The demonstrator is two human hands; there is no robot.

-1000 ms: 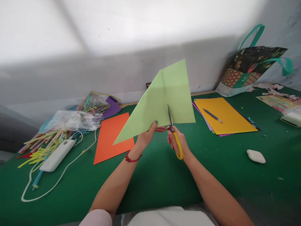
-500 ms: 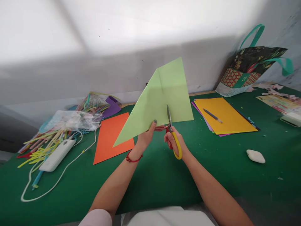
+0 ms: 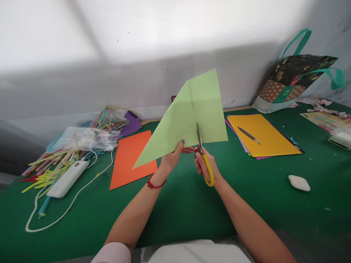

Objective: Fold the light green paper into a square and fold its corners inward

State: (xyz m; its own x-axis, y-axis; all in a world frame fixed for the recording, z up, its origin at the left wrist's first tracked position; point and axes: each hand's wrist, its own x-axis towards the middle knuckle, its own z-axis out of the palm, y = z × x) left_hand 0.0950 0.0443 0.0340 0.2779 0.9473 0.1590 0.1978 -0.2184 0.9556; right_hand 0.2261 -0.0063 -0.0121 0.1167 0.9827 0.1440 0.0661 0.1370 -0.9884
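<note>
The left hand (image 3: 170, 159) pinches a pale-green pointed paper sheet (image 3: 186, 117), raised mostly right of the flat orange rectangular paper (image 3: 131, 155); the right hand (image 3: 208, 166) grips yellow-handled metal scissors (image 3: 208, 169). The sheet's unsupported edge could sag, skewing the cut; left fingers (image 3: 188, 149) near the blades (image 3: 199, 134) could get nicked.

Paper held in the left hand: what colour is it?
The paper is light green, clearest in the head view.
</note>
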